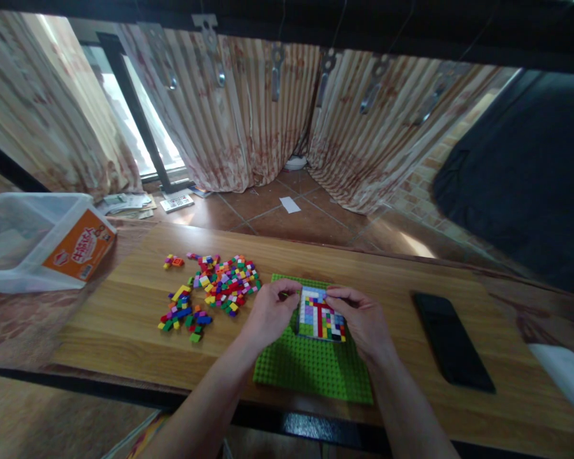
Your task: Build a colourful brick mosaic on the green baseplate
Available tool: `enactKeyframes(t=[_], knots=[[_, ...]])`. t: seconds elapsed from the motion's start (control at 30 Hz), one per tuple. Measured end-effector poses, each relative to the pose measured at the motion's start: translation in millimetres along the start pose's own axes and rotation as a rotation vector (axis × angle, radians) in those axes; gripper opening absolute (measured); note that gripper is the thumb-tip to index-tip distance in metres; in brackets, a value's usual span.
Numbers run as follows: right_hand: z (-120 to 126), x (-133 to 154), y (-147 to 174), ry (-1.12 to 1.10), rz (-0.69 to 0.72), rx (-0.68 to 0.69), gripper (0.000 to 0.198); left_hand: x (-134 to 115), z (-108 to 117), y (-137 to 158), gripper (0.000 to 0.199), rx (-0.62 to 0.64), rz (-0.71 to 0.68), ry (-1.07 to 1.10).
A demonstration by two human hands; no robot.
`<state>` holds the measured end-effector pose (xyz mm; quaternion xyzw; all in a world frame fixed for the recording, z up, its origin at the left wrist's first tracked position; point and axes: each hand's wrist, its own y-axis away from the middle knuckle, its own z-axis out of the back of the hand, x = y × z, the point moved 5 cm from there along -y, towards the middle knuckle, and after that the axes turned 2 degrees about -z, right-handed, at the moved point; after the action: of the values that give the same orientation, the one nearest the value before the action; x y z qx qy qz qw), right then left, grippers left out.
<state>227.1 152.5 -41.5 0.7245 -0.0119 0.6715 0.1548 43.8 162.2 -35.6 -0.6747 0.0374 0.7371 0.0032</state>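
A green studded baseplate [310,370] lies flat near the table's front edge. On its upper part sits a mosaic panel of small bricks [319,319], mostly white and light blue, with a red T-like shape and mixed colours at the lower right. My left hand [272,312] is beside the panel's left edge, thumb and fingertips pinched together; anything between them is too small to name. Over the panel's upper right, my right hand [366,319] has its thumb and forefinger closed at the bricks. Whatever they grip is hidden by the fingers.
Loose coloured bricks [229,280] are heaped to the left on the wooden table [124,319]. A black phone [452,341] lies at the right. Beyond the left end stands a clear plastic bin [23,242] with an orange label. Metal clips [276,73] hang overhead before the curtains.
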Motion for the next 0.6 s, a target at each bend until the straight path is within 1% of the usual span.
enactKeyframes(t=[0.17, 0.23, 0.37, 0.43, 0.5, 0.6], knots=[[0, 0, 0, -0.022, -0.021, 0.011, 0.028, -4, -1, 1, 0.018, 0.02, -0.002, 0.01], [0, -1, 0, -0.023, -0.031, 0.027, 0.03, -3, 0, 1, 0.015, 0.009, 0.011, 0.036], [1, -3, -2, 0.012, -0.018, 0.087, 0.032, 3, 2, -1, 0.013, -0.067, 0.042, 0.148], [3, -3, -2, 0.035, 0.001, 0.085, 0.033, 4, 4, -3, 0.014, -0.107, 0.064, 0.216], [6, 3, -1, 0.102, 0.092, 0.047, 0.031, 3, 5, -3, 0.013, -0.127, 0.093, 0.276], [1, 25, 8, 0.296, 0.345, 0.025, 0.022, -1, 6, -3, 0.014, -0.125, 0.116, 0.339]])
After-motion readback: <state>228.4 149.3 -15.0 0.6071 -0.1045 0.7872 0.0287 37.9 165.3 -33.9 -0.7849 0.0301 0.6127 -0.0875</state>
